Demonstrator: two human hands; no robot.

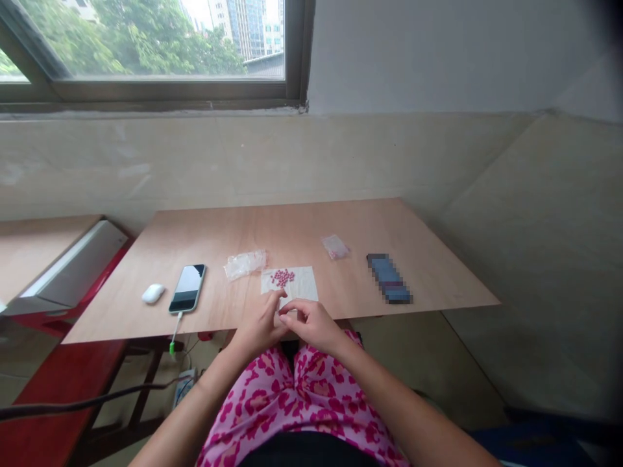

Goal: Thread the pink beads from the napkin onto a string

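My left hand point(263, 324) and my right hand point(314, 324) meet at the table's front edge, fingertips close together. The fingers of both are bent in a pinch, the left index finger raised a little. Whatever lies between them is too small to make out. Just beyond the fingertips, a pile of small pink beads point(283, 278) rests on a white sheet of paper point(305, 283). A crumpled clear plastic bag point(244, 264) lies left of the paper. Farther back on the right is a small clear bag with pink bits point(335, 247).
On the left of the wooden table point(292, 227) lie a phone point(187, 288) with a white cable point(176, 327) and a white earbud case point(154, 294). A blurred dark phone-like device point(388, 279) lies at right. Behind the table is a wall point(341, 155) with a window.
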